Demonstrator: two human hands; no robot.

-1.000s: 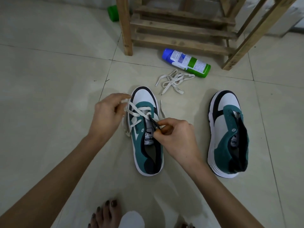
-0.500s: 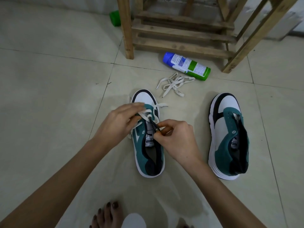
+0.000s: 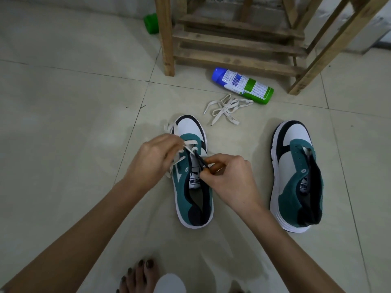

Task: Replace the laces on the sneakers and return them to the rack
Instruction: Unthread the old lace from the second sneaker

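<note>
A teal, white and black sneaker (image 3: 191, 199) lies on the floor in front of me, toe pointing away, with a white lace (image 3: 188, 144) partly threaded through its eyelets. My left hand (image 3: 153, 160) pinches that lace over the shoe's left side. My right hand (image 3: 229, 177) pinches the dark edge of the right eyelet flap beside the tongue. The second sneaker (image 3: 296, 176) stands to the right with no lace. A loose white lace (image 3: 227, 108) lies tangled beyond the shoes. The wooden rack (image 3: 237, 45) stands at the back.
A blue, white and green spray can (image 3: 243, 85) lies on its side before the rack. A green object (image 3: 151, 23) sits left of the rack's leg. My bare toes (image 3: 137, 275) show at the bottom edge. Pale floor tiles stretch to the left.
My left hand has moved right from the shoe's left edge onto the lacing and drawn the lace along. My right hand has kept its pinch on the right side.
</note>
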